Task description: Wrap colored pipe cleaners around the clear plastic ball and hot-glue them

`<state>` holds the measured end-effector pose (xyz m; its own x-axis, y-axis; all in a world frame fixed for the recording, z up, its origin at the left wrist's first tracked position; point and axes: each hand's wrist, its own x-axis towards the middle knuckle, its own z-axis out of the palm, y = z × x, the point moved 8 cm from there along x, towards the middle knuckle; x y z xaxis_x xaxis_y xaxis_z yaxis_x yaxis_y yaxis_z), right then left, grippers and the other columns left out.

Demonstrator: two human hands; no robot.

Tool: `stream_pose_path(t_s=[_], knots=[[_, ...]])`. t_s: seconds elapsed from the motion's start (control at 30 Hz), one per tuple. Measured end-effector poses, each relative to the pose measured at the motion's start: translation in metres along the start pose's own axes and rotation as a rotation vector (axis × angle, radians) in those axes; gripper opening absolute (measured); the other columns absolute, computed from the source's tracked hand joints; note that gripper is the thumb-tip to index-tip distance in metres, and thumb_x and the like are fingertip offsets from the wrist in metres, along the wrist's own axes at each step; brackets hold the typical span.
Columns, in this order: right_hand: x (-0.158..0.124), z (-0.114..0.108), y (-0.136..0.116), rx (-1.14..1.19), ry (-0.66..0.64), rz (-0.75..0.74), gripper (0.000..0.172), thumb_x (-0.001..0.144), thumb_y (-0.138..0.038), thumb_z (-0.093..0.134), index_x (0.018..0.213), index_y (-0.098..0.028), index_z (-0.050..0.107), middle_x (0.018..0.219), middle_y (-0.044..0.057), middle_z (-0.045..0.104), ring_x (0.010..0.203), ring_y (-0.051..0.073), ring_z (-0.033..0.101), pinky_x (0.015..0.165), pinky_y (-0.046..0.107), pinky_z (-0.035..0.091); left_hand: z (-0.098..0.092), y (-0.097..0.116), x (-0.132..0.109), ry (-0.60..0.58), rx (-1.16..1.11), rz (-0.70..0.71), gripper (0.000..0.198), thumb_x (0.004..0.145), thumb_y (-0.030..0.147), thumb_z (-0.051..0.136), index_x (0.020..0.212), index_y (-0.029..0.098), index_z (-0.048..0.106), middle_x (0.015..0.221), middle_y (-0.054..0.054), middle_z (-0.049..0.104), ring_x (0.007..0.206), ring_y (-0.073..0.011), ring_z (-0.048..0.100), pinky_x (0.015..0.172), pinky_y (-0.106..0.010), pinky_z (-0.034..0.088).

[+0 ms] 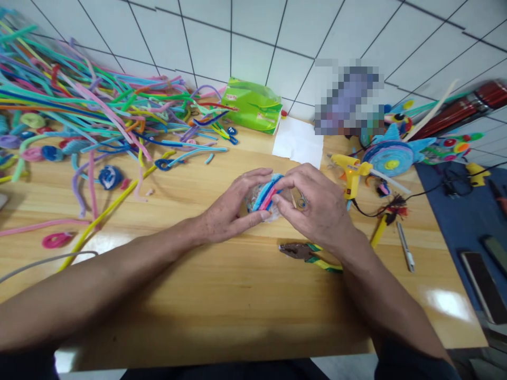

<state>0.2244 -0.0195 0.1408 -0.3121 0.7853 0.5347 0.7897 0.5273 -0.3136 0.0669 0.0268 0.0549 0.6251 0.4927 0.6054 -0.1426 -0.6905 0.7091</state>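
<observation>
Between my hands is a small clear-looking piece with light blue, dark blue and pink pipe cleaners (266, 196) lying side by side across it. My left hand (232, 208) grips it from the left, thumb below and fingers above. From the right, the bent fingers and thumb of my right hand (317, 206) pinch the pipe cleaner band near its upper right end. Part of the piece is hidden by my fingers. A pair of scissors (301, 202), mostly covered, lies beside my right hand. Pliers (297, 250) with green and yellow handles rest under my right wrist.
A heap of coloured pipe cleaners (99, 105) covers the left back. Behind my hands are a green packet (253, 108) and white paper (299, 140). At right are a yellow glue gun (350, 171) with its cord, a blue coiled disc (390, 158) and a pen (405, 248).
</observation>
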Motion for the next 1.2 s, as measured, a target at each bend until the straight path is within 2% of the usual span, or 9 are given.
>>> stream_pose_path(t_s=[0.87,1.2], knots=[[0.0001,-0.0001,0.0027,0.045,-0.03,0.028,0.01,0.103,-0.019,0.07,0.105,-0.026,0.076,0.103,0.006,0.079,0.097,0.026,0.075,0.086,0.042,0.059,0.0003,0.0012,0.001,-0.005,0.014,-0.005,0.078,0.107,0.035,0.084,0.174,0.033,0.046,0.175,-0.018,0.057,0.17,-0.0362,0.053,0.141,-0.063,0.048],[0.0014,-0.0006,0.0034,0.023,-0.043,0.042,0.012,0.099,-0.019,0.073,0.104,-0.028,0.077,0.099,0.005,0.08,0.096,0.028,0.075,0.087,0.044,0.059,0.0012,0.0035,0.0038,0.0,0.012,0.025,0.077,0.108,0.04,0.083,0.175,0.034,0.045,0.173,-0.018,0.06,0.17,-0.0376,0.053,0.14,-0.067,0.048]])
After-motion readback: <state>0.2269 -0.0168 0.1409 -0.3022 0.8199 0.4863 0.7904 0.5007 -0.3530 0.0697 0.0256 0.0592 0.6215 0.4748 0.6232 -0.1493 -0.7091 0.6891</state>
